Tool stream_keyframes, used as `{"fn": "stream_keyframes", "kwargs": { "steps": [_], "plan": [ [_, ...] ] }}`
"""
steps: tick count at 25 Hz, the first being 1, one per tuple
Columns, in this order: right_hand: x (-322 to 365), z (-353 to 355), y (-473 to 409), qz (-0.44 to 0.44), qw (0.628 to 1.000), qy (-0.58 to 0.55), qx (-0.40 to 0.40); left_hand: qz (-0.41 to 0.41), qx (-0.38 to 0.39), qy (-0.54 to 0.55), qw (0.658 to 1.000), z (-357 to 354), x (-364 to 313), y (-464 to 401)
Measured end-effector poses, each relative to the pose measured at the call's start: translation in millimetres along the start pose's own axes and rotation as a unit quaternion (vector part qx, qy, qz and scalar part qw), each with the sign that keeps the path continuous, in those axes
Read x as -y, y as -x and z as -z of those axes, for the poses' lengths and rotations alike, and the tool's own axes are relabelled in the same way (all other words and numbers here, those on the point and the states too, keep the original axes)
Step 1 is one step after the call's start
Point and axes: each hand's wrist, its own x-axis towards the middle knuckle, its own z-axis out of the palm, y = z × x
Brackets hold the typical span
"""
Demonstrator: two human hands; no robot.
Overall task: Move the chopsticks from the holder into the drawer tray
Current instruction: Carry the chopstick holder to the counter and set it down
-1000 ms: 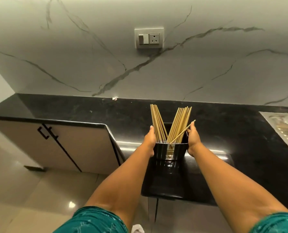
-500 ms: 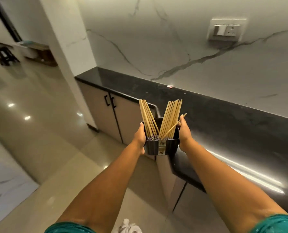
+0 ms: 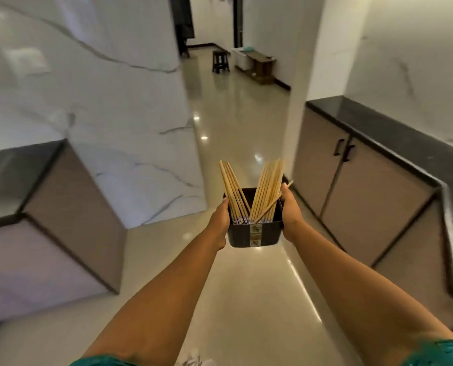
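A black square holder [image 3: 254, 233] with a label strip on its front hangs in the air over the floor, held between both hands. My left hand [image 3: 220, 220] grips its left side and my right hand [image 3: 290, 212] grips its right side. Several pale wooden chopsticks [image 3: 266, 191] stand in it in two leaning bunches, one to the left and one to the right, with one stick lying slanted toward my right thumb. No drawer or tray is in view.
A black-topped counter with beige cabinet doors [image 3: 373, 186] runs along the right. Another black-topped cabinet [image 3: 43, 207] stands at the left before a marble wall. A glossy floor leads ahead to a dark stool [image 3: 220, 62] and a low bench [image 3: 259, 64].
The holder has been lifted off the black counter and carried away from it. My view has swung left, from the marble backsplash to the open floor and corridor.
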Motion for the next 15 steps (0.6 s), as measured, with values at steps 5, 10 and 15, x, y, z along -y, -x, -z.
{"fn": "stream_keyframes", "kwargs": {
  "steps": [5,10,15],
  "plan": [
    [-95.1,-198.0,45.0,-0.050,0.986,0.049,0.151,-0.020,-0.152,0.036,0.987,211.0,16.2,94.8],
    [-177.8,-371.5,117.4,-0.086,0.944,0.136,0.287,-0.033,-0.302,0.089,0.948,374.8,37.3,212.3],
    [-249.9,-515.6,213.6,-0.102,0.874,0.177,0.440,-0.047,-0.468,0.156,0.869,497.0,70.1,330.1]
  ]
}}
